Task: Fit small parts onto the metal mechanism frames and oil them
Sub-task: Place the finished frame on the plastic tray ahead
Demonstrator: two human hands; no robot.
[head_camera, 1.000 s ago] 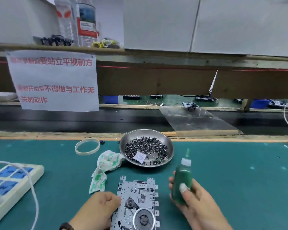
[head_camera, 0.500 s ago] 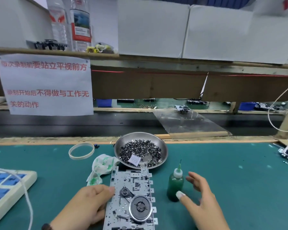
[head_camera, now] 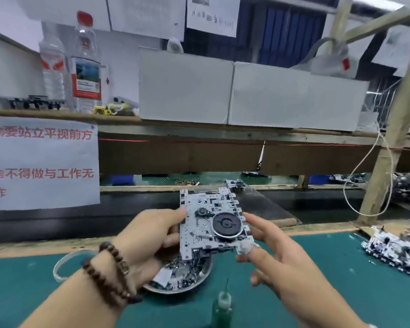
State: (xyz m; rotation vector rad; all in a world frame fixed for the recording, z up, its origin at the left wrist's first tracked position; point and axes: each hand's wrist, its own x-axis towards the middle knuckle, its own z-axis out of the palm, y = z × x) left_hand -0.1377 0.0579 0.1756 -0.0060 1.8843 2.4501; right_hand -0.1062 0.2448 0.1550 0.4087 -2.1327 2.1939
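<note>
The metal frame (head_camera: 211, 223) has come up off the green mat (head_camera: 341, 280) and is now in the air. The left hand (head_camera: 149, 240) pinches its left edge. The right hand (head_camera: 277, 256) is spread, fingertips touching its right edge. The oil bottle (head_camera: 221, 308) stands below.

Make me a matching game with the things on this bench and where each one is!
Things:
1. silver metal mechanism frame
2. small green oil bottle
3. round metal bowl of tiny parts
4. clear plastic water bottle with red cap

Places:
A. up on the wooden shelf
B. standing on the green mat, untouched
C. held up in the left hand
D. on the mat beneath the frame

Pairs: 1-C, 2-B, 3-D, 4-A
</note>
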